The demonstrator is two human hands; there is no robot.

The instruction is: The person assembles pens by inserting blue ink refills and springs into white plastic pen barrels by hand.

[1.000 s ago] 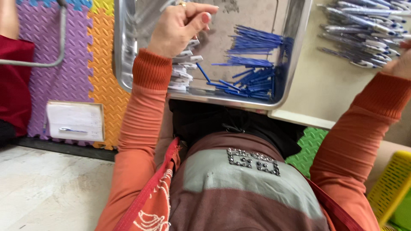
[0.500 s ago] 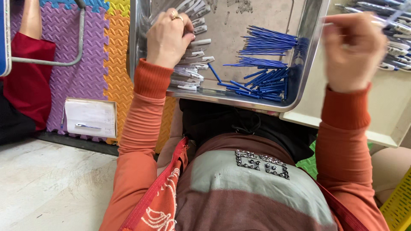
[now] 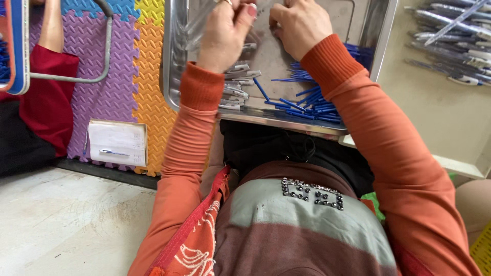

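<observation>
Over bright foam floor mats (image 3: 128,61) the steel tray (image 3: 171,76) sits on my lap – left hand (image 3: 225,33) and right hand (image 3: 299,25) meet above it, fingers pinched on something hidden – the thin blue refills (image 3: 307,99) beneath look light, bendy, best taken mid-length.

Orange ribbed-cuff sleeves (image 3: 388,148), ring on left hand (image 3: 225,36), grey-maroon striped top with studs

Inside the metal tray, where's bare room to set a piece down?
Bare tray floor lies between the silver clips and the blue refills, below the left hand and right hand. The near rim by both piles is crowded.
</observation>
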